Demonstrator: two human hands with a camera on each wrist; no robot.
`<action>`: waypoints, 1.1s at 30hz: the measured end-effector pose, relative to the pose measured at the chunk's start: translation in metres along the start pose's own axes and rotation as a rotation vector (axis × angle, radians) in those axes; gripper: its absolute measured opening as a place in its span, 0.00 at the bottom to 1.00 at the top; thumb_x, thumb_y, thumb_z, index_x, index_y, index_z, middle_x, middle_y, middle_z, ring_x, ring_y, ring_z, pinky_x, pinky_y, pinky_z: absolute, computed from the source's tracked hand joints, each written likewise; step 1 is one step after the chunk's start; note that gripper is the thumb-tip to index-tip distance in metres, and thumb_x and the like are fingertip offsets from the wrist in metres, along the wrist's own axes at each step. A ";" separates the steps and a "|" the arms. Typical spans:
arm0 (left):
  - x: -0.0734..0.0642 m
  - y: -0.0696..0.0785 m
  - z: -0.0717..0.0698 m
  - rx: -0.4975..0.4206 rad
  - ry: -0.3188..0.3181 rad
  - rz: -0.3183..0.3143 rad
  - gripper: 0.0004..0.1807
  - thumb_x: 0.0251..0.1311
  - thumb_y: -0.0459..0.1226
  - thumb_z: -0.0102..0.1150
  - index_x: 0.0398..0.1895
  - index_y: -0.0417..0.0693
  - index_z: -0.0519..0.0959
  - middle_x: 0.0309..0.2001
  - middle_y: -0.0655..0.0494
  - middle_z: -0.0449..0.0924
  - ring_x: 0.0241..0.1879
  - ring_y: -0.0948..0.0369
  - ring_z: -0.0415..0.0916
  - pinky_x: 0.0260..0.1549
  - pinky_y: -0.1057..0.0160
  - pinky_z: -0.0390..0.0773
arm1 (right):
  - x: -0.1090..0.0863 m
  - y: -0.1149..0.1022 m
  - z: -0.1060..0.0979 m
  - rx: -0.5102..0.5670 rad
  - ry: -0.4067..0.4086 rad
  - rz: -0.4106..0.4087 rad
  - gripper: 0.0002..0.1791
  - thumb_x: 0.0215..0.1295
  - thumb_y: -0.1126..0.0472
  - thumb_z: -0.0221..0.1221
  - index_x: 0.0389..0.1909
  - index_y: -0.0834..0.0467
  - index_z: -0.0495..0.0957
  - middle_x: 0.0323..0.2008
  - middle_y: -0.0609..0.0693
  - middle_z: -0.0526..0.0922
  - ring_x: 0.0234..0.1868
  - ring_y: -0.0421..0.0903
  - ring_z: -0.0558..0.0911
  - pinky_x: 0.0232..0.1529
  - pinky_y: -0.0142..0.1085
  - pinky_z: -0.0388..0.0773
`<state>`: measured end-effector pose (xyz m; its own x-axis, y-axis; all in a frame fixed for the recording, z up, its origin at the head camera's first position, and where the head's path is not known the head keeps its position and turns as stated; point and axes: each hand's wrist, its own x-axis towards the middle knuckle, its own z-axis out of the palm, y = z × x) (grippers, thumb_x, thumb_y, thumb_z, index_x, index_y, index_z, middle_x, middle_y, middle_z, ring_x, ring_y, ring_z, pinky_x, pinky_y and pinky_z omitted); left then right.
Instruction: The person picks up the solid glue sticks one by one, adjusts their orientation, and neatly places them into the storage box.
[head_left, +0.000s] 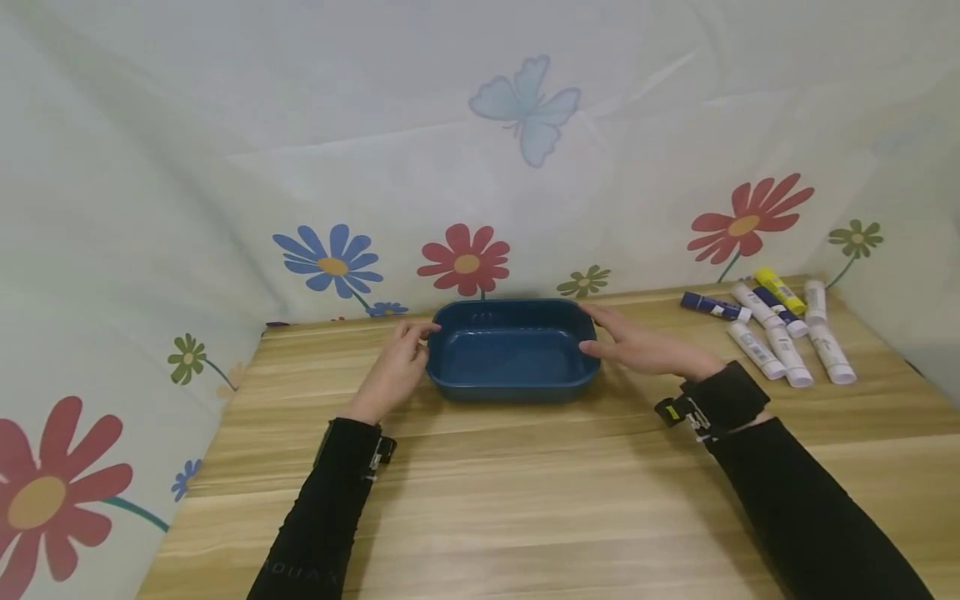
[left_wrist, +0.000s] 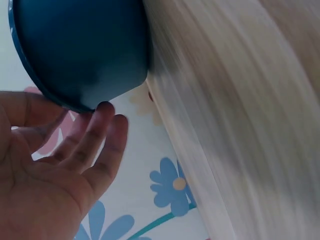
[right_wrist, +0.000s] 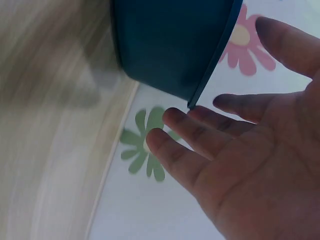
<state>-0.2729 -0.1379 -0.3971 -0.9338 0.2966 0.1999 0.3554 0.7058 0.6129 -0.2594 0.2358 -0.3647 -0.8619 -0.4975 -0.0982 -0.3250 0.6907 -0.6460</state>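
A dark blue rectangular tray [head_left: 513, 392] with rounded corners and raised walls sits near the back of the wooden table, nothing inside it. At its left end, my left hand [head_left: 393, 367] holds the rim: in the left wrist view, a digit reaches over the edge while bent fingertips [left_wrist: 104, 109] meet the outer wall. My right hand [head_left: 645, 343] is at the opposite end with its fingers mostly straight and spread. Its thumb overlaps the right rim in the head view, and in the right wrist view fingertips [right_wrist: 175, 116] lie right by the tray's corner.
Several glue sticks [head_left: 756, 350], white, dark blue and yellow, lie in a loose group at the table's back right. A floral cloth [head_left: 637, 208] hangs directly behind the table and along both sides. Wood-grain tabletop [head_left: 525, 500] extends in front of the tray.
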 end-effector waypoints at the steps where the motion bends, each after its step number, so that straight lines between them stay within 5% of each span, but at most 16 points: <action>1: 0.000 0.001 0.000 -0.013 -0.015 -0.002 0.22 0.71 0.30 0.41 0.65 0.44 0.70 0.57 0.43 0.69 0.54 0.50 0.70 0.53 0.52 0.74 | -0.001 0.001 -0.001 -0.003 -0.003 0.000 0.41 0.75 0.49 0.51 0.78 0.60 0.41 0.77 0.67 0.41 0.77 0.68 0.45 0.72 0.67 0.49; 14: 0.000 0.007 0.007 -0.138 -0.142 0.003 0.27 0.73 0.36 0.44 0.73 0.44 0.60 0.60 0.41 0.73 0.57 0.49 0.74 0.54 0.49 0.77 | -0.012 0.017 -0.021 0.044 -0.078 0.016 0.37 0.75 0.60 0.49 0.77 0.66 0.42 0.76 0.70 0.46 0.75 0.70 0.50 0.72 0.65 0.52; 21: 0.000 0.010 0.015 -0.309 -0.221 -0.030 0.28 0.74 0.36 0.43 0.76 0.48 0.55 0.68 0.38 0.66 0.63 0.47 0.72 0.57 0.49 0.78 | -0.019 0.017 -0.029 0.081 -0.139 0.067 0.37 0.75 0.61 0.48 0.77 0.64 0.42 0.76 0.68 0.46 0.75 0.69 0.50 0.72 0.64 0.54; 27: -0.001 0.011 0.020 -0.358 -0.276 -0.040 0.30 0.73 0.39 0.47 0.76 0.55 0.55 0.72 0.44 0.60 0.67 0.49 0.67 0.64 0.48 0.73 | -0.026 0.021 -0.035 0.049 -0.152 0.079 0.37 0.74 0.61 0.50 0.77 0.62 0.44 0.76 0.67 0.50 0.72 0.67 0.61 0.69 0.63 0.62; 33: -0.003 0.013 0.021 -0.529 -0.371 -0.102 0.31 0.72 0.38 0.51 0.75 0.60 0.55 0.71 0.48 0.56 0.53 0.50 0.78 0.57 0.49 0.79 | -0.028 0.026 -0.041 0.047 -0.174 0.083 0.37 0.72 0.63 0.52 0.76 0.63 0.47 0.74 0.69 0.53 0.69 0.69 0.65 0.66 0.61 0.68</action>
<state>-0.2641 -0.1162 -0.4059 -0.8519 0.5144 -0.0982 0.1095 0.3582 0.9272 -0.2594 0.2893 -0.3473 -0.8032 -0.5261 -0.2794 -0.2335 0.7096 -0.6648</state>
